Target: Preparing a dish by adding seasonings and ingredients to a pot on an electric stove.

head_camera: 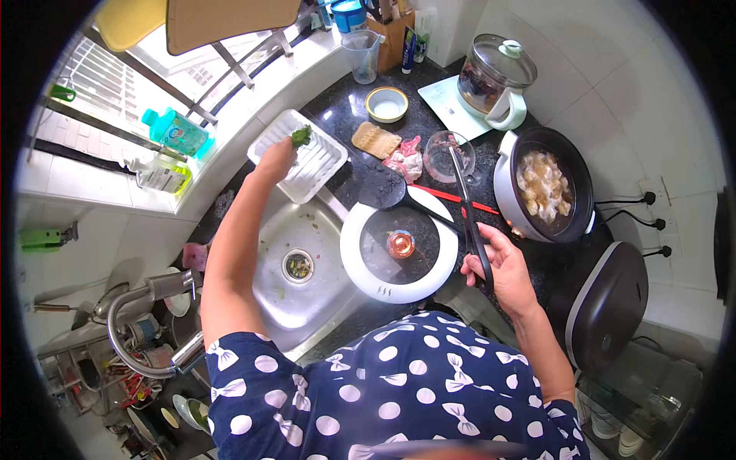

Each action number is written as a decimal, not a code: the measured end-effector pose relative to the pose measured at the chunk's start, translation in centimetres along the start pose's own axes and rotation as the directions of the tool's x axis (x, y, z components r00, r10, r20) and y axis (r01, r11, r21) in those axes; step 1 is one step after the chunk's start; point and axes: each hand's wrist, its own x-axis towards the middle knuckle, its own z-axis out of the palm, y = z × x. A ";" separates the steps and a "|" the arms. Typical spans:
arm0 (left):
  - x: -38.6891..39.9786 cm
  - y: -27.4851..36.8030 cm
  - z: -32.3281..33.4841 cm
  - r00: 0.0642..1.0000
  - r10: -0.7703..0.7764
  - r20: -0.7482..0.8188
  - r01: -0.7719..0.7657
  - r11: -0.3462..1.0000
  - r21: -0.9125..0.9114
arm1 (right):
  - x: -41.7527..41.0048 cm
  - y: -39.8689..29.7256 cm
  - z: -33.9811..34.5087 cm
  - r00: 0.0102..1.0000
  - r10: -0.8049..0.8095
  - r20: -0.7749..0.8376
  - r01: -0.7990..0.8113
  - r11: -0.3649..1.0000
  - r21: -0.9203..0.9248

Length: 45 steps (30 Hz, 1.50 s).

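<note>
My left hand (277,159) pinches a small bunch of green herbs (301,136) over a white ribbed tray (313,167) at the sink's far edge. In my right hand (501,273) are kitchen scissors (472,230), their blades pointing away from me. A round white-rimmed lid (352,253) with a copper-coloured knob lies between my arms, with a black ladle (382,187) resting across its far rim. Red chopsticks (440,192) lie beyond the lid. To the right, an electric pot (506,192) holds pale food pieces in brown liquid (545,187).
The steel sink (299,319) and faucet (129,296) are at left. Farther back are a glass cup (440,158), a sponge (375,140), a pink cloth (407,158), a small bowl (387,104) and a glass kettle (489,86) on a scale (440,106).
</note>
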 end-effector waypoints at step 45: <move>4.3 51.7 -3.0 0.193 0.734 0.651 -0.837 0.469 -0.281 | -3.4 -0.1 -18.1 0.879 -0.205 -0.431 0.209 0.977 -0.038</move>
